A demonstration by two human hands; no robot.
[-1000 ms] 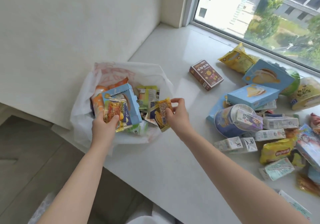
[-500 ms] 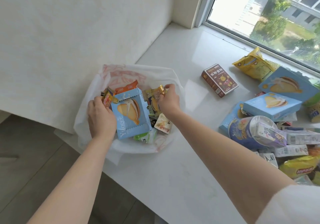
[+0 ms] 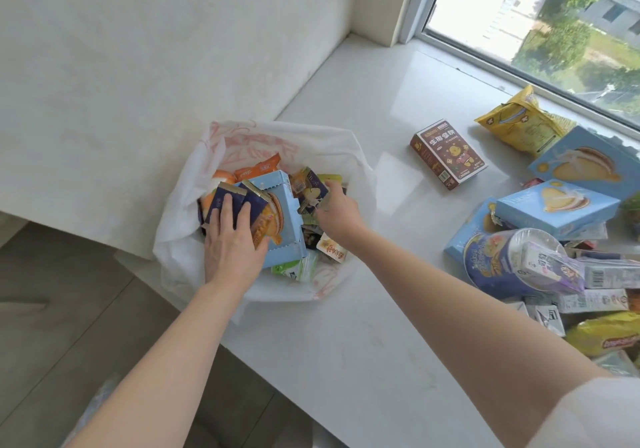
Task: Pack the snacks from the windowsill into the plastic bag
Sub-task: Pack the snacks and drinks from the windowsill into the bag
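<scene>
A white plastic bag (image 3: pixel 180 239) with red print lies open at the windowsill's left end, holding a light blue box (image 3: pixel 287 219) and several small snack packets. My left hand (image 3: pixel 232 250) lies flat inside the bag, pressing two dark blue packets (image 3: pixel 239 201) against the blue box. My right hand (image 3: pixel 337 213) is inside the bag too, fingers pinched on a small dark blue snack packet (image 3: pixel 311 193). More snacks stay on the sill: a brown box (image 3: pixel 446 153), a yellow bag (image 3: pixel 523 125), blue boxes (image 3: pixel 557 205) and a round tub (image 3: pixel 502 264).
The white stone windowsill (image 3: pixel 346 343) ends in a front edge below my arms, with grey floor beyond. A white wall stands behind the bag. The window frame (image 3: pixel 415 4) runs along the back right. Small cartons and a yellow packet (image 3: pixel 602 333) crowd the right side.
Both hands have moved deeper into the bag. The left hand went from gripping a packet to lying flat on two dark blue packets; the right hand pushed its packet further in.
</scene>
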